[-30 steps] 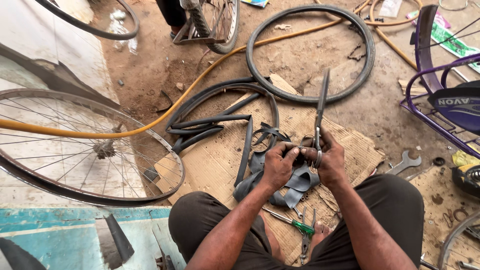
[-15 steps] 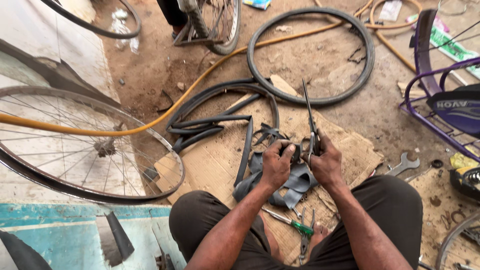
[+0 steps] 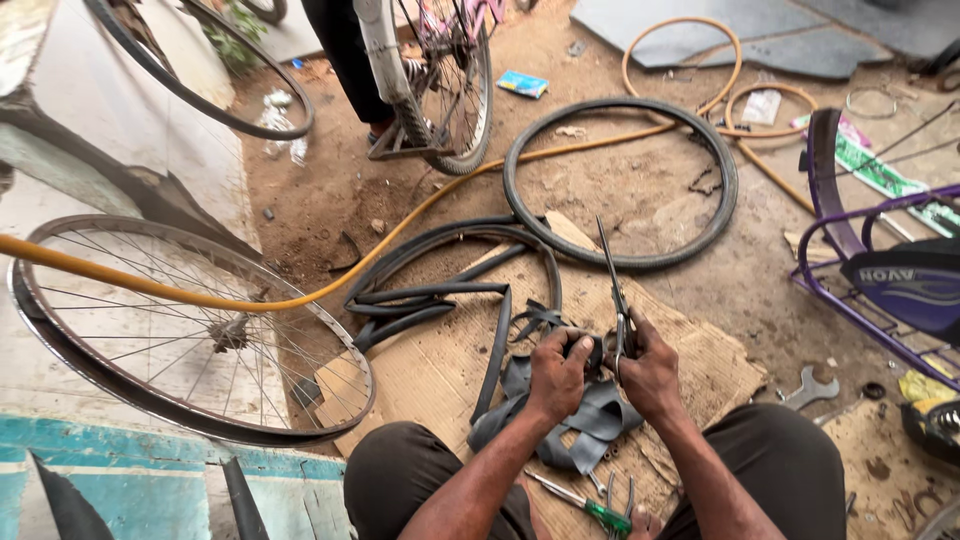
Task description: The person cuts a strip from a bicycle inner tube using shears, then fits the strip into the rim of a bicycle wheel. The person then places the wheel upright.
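I'm looking down at both hands working over the flat sheet of brown cardboard on the dirt floor. My left hand is gripping a piece of black rubber inner tube, fingers clenched around it. My right hand is holding a pair of long steel scissors, fingers wrapped around the handles, blades pointing up and away from me and looking nearly closed; I can't tell whether they're biting the rubber. The tube piece is lying bunched on the cardboard, just under both hands, between my knees.

A green-handled screwdriver is lying on the cardboard's near edge, just below the tube. A long black inner tube loop is trailing off the cardboard's far-left side. A black bicycle tyre is lying on the dirt just beyond the cardboard. A spoked silver bicycle wheel is sitting left of the cardboard, with a yellow hose crossing over it. A steel spanner is lying right of the cardboard.
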Motion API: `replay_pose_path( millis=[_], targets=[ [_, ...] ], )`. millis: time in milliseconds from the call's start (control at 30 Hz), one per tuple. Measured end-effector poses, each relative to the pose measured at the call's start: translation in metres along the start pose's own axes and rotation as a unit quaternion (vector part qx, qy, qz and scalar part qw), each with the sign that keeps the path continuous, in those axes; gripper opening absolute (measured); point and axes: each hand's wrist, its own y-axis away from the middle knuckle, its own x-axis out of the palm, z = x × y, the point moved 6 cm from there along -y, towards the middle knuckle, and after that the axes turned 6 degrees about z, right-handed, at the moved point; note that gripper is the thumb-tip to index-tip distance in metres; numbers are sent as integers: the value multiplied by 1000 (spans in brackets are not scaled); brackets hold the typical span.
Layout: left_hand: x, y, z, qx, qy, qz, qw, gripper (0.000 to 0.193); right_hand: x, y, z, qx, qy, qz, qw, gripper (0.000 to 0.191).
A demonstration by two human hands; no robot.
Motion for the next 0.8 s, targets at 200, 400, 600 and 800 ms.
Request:
replay_pose_path(
  millis=[200,400,600,800],
  targets=[
    [-2,0,-11,75,-36,-29,996,19,-5,10,8,-67,79,-43,994,44],
    [-2,3,6,-27,25,-31,999,19,-13,39,41,-316,33,-82,945,86],
    [0,1,-2,11,-21,-30,999,19,-8,39,49,-288,73,-88,951,85],
    [2,2,-12,68,-81,-31,994,16,2,27,28,-201,-42,-31,978,86]
  ],
)
